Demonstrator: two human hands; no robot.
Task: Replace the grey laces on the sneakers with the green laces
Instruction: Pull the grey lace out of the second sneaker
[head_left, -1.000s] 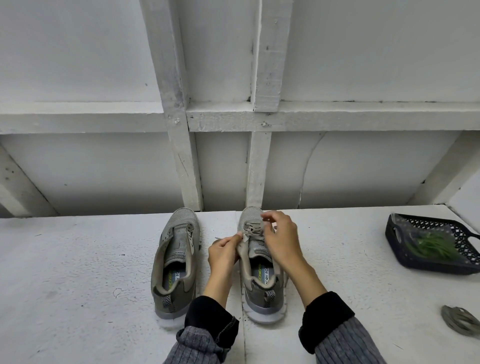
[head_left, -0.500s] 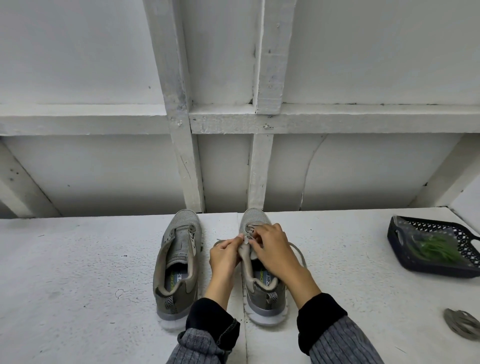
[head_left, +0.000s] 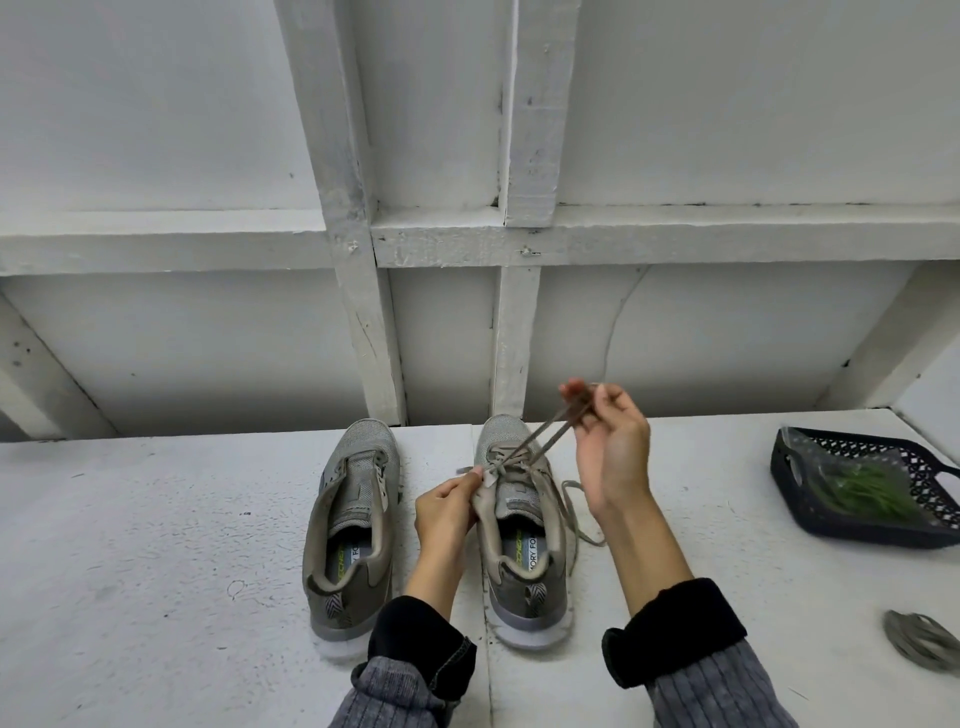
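Right hand (head_left: 610, 447) pinches a loop of the grey lace (head_left: 540, 441), stretched taut from the right sneaker (head_left: 524, 519) up and away toward the surface's back edge. Left hand (head_left: 447, 506) pinches the eyelet flap beside it, so I'd guess the pull continues along that slanted line.

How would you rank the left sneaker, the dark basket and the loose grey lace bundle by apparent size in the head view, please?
1. Left sneaker, largest.
2. Dark basket, but the frame edge cuts it off, so this ranking against the sneaker is unsure.
3. Grey lace bundle, clearly smallest, also partly cut off.
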